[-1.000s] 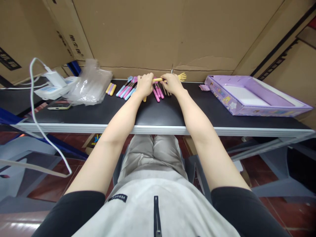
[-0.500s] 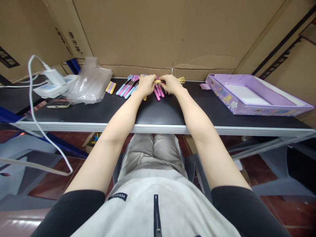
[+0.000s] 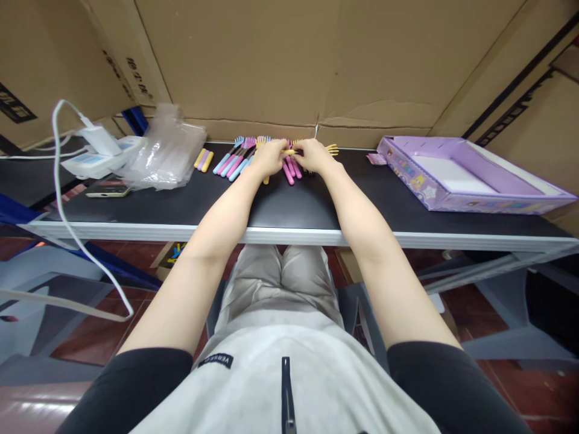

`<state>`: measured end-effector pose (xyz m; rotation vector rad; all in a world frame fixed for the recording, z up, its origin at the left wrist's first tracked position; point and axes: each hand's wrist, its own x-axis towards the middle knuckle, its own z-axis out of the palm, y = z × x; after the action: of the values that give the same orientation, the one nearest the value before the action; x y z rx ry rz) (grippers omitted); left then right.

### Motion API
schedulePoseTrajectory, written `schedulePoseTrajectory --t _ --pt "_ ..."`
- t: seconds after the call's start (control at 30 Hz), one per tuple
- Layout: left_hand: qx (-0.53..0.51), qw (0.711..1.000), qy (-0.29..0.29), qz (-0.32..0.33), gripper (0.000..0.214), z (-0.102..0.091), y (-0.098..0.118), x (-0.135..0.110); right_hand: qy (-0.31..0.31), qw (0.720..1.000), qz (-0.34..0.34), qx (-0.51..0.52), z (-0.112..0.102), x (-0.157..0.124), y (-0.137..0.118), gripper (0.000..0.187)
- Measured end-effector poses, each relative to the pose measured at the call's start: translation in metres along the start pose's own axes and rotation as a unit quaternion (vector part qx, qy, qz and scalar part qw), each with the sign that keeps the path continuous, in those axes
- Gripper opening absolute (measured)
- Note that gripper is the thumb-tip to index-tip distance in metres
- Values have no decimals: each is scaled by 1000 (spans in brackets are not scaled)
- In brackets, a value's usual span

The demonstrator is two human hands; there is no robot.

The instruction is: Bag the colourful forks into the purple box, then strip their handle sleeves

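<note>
Near the back of the black table, my left hand (image 3: 270,157) is closed on a short yellow handle (image 3: 289,152). My right hand (image 3: 313,155) faces it, fingertips pinched at the handle's other end; exactly what lies under those fingers is hidden. To the left of my left hand lies a row of small back scratchers (image 3: 231,166) with blue and pink handles and claw-shaped heads. More pink-handled scratchers (image 3: 291,171) lie between and below my hands. Yellow claw heads (image 3: 333,149) stick out behind my right wrist. Three loose handles (image 3: 203,160), yellow and purple, sit farther left.
Clear plastic bags (image 3: 167,154) lie on the left, beside a phone (image 3: 107,189) and a white power strip with a charger (image 3: 102,144). A purple open box (image 3: 470,175) stands on the right, with a small pink packet (image 3: 375,158) beside it. Cardboard (image 3: 289,66) walls the back.
The yellow handle has dipped slightly and tilted between my fingers. My right hand has shifted a little to the left and down; the things lying on the table stay put.
</note>
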<state>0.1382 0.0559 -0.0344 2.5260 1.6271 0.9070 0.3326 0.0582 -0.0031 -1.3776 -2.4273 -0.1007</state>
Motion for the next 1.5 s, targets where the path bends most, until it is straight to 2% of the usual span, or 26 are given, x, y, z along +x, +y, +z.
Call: schedulePoseTrajectory --t 0.67,1.17,1.5 --pt "-20 999 -29 -21 31 -7 10 -3 -16 1000 13 2 1 0 2 29" --pt "-33 999 -7 -2 30 -4 6 -2 -22 999 19 -19 -1 -2 -4 30" --pt "-22 1000 -14 -10 29 -6 10 -4 -33 999 18 -23 -3 -3 -5 34"
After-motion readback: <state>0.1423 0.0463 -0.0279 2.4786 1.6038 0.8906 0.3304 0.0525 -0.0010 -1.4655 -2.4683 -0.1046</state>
